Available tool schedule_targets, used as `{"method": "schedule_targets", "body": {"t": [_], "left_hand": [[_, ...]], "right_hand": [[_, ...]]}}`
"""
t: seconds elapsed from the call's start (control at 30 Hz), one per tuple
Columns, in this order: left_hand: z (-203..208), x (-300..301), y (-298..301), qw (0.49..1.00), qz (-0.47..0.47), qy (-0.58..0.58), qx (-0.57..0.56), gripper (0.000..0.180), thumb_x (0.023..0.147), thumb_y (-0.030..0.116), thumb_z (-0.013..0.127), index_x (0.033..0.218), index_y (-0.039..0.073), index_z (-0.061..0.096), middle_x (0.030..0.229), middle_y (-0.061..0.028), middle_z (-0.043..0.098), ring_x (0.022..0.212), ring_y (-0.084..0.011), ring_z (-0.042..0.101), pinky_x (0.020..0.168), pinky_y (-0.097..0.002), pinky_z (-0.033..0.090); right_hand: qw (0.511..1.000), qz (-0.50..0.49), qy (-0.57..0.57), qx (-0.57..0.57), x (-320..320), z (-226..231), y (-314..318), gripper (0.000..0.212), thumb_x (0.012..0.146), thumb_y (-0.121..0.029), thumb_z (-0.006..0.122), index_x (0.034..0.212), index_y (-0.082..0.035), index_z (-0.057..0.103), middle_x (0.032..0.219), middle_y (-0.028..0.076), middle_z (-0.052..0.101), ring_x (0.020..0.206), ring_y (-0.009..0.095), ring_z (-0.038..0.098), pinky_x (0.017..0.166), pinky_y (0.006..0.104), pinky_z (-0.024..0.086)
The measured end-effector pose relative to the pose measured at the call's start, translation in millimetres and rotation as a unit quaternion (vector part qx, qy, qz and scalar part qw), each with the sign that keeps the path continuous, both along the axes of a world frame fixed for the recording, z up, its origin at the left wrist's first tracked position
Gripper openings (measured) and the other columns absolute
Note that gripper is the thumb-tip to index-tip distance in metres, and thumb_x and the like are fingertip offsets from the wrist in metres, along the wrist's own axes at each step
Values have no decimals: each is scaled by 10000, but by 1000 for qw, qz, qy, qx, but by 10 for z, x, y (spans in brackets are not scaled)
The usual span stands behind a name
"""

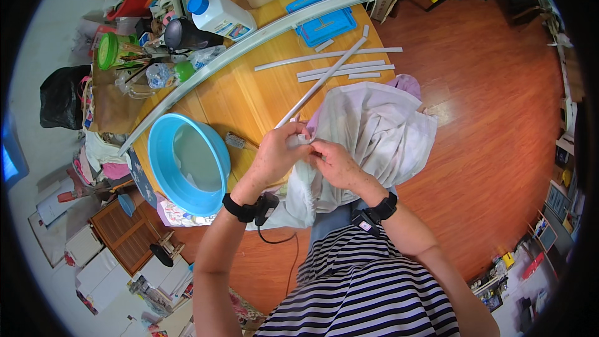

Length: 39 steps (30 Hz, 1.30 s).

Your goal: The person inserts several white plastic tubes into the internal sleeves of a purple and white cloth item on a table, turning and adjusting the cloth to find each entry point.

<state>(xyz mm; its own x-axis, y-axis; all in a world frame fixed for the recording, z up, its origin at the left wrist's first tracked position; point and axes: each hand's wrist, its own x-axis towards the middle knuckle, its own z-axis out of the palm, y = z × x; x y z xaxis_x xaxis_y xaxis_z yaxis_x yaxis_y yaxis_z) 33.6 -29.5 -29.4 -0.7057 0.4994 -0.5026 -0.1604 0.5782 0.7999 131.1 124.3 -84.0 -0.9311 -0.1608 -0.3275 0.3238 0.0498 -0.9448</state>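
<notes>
My left hand [276,153] is closed, with a small white piece [303,139] showing at its fingertips beside the edge of a sheer white cloth [374,131]. Fingers pinched, my right hand [340,165] meets it at the same spot and grips the cloth's edge. The exact hold is partly hidden by the fingers. The cloth spreads over the table's near right corner and hangs across my lap, with lilac fabric [407,85] under it. A long thin white strip [324,78] slants across the table, its near end by my left hand.
Left of my hands stands a light-blue basin [163,178] of cloudy water, with a small brush [234,140] beside it. More white strips [340,72] lie beyond. A long curved white rail [249,40] crosses the wooden table [218,97]. Behind are a white jug [221,15] and a blue tray [324,28].
</notes>
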Motion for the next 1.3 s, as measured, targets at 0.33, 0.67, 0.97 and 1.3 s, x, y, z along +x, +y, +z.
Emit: {"method": "schedule_targets", "body": {"t": [0.33,0.67,0.97,1.3], "left_hand": [[-198,240,98,998,62,15,1,253,849,115,791,1020,-40,686,841,-22,672,760,-62,563,687,-260,490],[-153,529,321,946,121,302,-8,498,680,125,874,1087,67,595,1068,-134,576,1085,-367,509,951,-432,402],[-769,1743,-27,976,180,105,-69,171,923,183,662,917,18,618,826,-194,627,785,-399,593,714,-454,477],[-732,1655,158,974,192,113,-45,202,971,252,604,957,52,630,852,-198,629,811,-409,614,691,-440,491]], "right_hand": [[989,-114,-64,-63,-189,149,405,122,878,-87,713,940,10,672,793,30,642,702,85,602,635,254,482],[995,5,-84,-60,-448,279,741,92,900,-56,688,936,22,722,814,46,674,659,103,648,591,239,497],[987,-92,-94,-91,-513,110,1150,124,961,-85,650,1029,19,662,807,53,684,672,109,654,631,240,541],[972,-164,-115,-124,-459,-111,1058,155,981,-124,639,1042,18,644,840,44,659,675,114,642,658,269,567]]}}
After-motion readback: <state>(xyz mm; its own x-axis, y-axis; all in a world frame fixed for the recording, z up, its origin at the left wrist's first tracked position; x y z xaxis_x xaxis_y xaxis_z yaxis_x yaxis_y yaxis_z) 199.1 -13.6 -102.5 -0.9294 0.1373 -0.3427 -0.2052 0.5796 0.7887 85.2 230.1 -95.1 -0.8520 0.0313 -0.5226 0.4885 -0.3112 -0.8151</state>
